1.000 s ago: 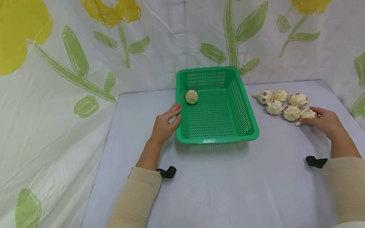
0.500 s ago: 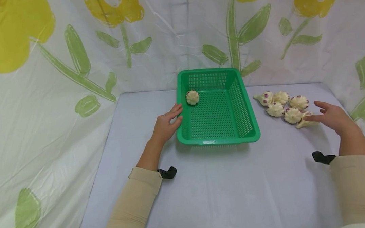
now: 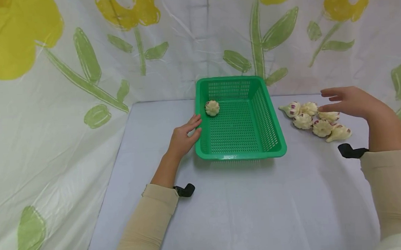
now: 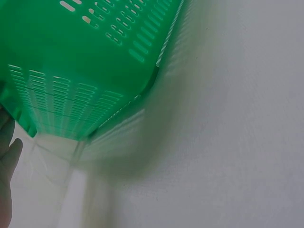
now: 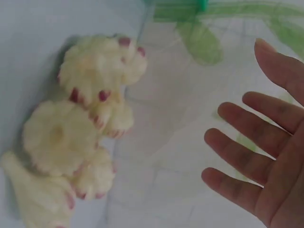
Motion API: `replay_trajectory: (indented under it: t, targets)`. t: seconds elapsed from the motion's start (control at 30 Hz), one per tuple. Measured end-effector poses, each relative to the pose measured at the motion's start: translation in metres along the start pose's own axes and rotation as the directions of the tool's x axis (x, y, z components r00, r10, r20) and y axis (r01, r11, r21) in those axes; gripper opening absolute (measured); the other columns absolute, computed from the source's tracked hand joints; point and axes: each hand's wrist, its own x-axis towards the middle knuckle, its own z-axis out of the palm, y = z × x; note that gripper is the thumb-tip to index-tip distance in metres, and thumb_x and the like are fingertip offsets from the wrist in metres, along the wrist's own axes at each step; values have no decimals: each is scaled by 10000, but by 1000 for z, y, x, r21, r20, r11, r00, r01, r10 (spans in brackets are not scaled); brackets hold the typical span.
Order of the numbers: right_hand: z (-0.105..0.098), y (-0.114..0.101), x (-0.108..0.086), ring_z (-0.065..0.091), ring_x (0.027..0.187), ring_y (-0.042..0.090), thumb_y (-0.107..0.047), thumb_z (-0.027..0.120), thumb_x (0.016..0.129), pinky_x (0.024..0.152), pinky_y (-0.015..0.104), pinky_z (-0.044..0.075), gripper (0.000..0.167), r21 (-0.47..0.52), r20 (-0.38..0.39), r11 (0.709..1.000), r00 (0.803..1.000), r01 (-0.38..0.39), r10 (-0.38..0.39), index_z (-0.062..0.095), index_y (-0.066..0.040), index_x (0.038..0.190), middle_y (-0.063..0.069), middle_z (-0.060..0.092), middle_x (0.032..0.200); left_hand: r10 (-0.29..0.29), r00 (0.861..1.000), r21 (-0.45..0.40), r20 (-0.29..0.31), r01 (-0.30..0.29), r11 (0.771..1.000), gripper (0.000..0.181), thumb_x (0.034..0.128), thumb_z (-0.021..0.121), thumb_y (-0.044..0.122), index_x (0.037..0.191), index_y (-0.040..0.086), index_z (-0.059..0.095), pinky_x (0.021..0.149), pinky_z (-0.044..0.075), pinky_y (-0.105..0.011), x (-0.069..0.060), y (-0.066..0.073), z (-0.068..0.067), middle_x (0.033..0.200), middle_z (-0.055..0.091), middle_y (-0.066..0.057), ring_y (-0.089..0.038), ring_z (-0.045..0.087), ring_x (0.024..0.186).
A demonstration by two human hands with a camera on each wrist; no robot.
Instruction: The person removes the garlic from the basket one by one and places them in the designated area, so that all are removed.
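A green plastic basket [image 3: 240,155] stands on the table, with one garlic bulb [image 3: 212,108] inside near its left wall. My left hand [image 3: 182,139] rests its relaxed fingers on the basket's left rim. In the left wrist view, only part of that hand [image 4: 6,166] shows beside the green wall. Right of the basket lie several cream and purple garlic bulbs [image 3: 322,128] in a cluster. Above the back right of them hovers my right hand [image 3: 352,101], holding nothing and partly covering one bulb [image 3: 328,116]. The right wrist view shows its fingers [image 5: 237,154] spread, apart from the bulbs.
A white cloth covers the table [image 3: 244,205]. Behind and at the sides hangs a white curtain [image 3: 171,77] printed with yellow flowers and green leaves. The basket's far rim is close to this curtain.
My right hand has let go of the front right garlic bulb, lifted and moved back over the cluster. That bulb now lies turned on the table. The left hand stays on the basket.
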Motion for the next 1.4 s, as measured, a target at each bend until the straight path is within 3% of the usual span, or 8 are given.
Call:
replay_trajectory:
  t: [0.13, 0.33, 0.5, 0.67, 0.93, 1.1, 1.4]
  targets:
    - [-8, -41, 11, 329, 1329, 544, -576, 614, 902, 980, 752, 308, 861, -32, -36, 996, 995, 89, -90, 307, -93, 1546, 336, 382, 1473, -8, 1000, -3, 0, 8, 1000, 375, 964, 619, 159, 1309, 11, 624, 1092, 428, -356, -1, -1, 1, 1432, 548, -26, -132, 435, 1393]
    - [-11, -98, 25, 395, 1315, 518, -532, 629, 912, 1014, 704, 333, 774, -29, -86, 974, 970, 225, -227, 385, -123, 1521, 261, 433, 1484, -16, 1000, -6, 5, 16, 1000, 379, 969, 617, 176, 1314, 21, 622, 1096, 424, -364, -1, -1, 1, 1440, 542, -15, -126, 424, 1400]
    - [-5, -136, 42, 407, 1355, 448, -525, 635, 912, 1048, 654, 355, 747, -28, -74, 948, 946, 316, -317, 405, -149, 1515, 204, 448, 1498, -23, 1000, -6, 3, 23, 1000, 375, 967, 619, 168, 1314, 25, 624, 1096, 424, -356, 0, 0, 1, 1438, 544, -14, -118, 422, 1400]
    - [4, -168, 63, 383, 1397, 398, -479, 650, 918, 1089, 601, 352, 729, -38, -30, 924, 924, 379, -380, 422, -106, 1501, 175, 435, 1518, -29, 1000, -13, 8, 29, 999, 377, 968, 619, 163, 1313, 12, 621, 1101, 418, -345, -1, 0, 1, 1442, 540, -21, -120, 422, 1400]
    - [25, -207, 96, 449, 1356, 374, -337, 682, 927, 1088, 551, 384, 651, -71, 85, 873, 875, 483, -477, 455, -62, 1471, 161, 495, 1474, -43, 999, 4, 24, 43, 999, 385, 974, 610, 168, 1330, 20, 608, 1113, 405, -334, -1, 3, 1, 1457, 525, -16, -119, 411, 1408]
    - [46, -223, 115, 441, 1358, 390, -274, 685, 931, 1085, 527, 398, 634, -35, 156, 856, 849, 516, -505, 448, -27, 1465, 186, 476, 1479, -47, 998, 19, 32, 47, 999, 390, 978, 607, 181, 1336, 27, 605, 1118, 401, -334, 0, 4, 2, 1465, 516, -13, -120, 413, 1407]
    - [82, -253, 137, 430, 1377, 369, -249, 691, 914, 1112, 520, 376, 612, 10, 153, 832, 822, 555, -549, 484, -6, 1436, 192, 485, 1472, -40, 999, 43, 29, 39, 998, 381, 982, 596, 187, 1337, 51, 611, 1109, 412, -338, -2, 5, 0, 1459, 522, 2, -108, 423, 1398]
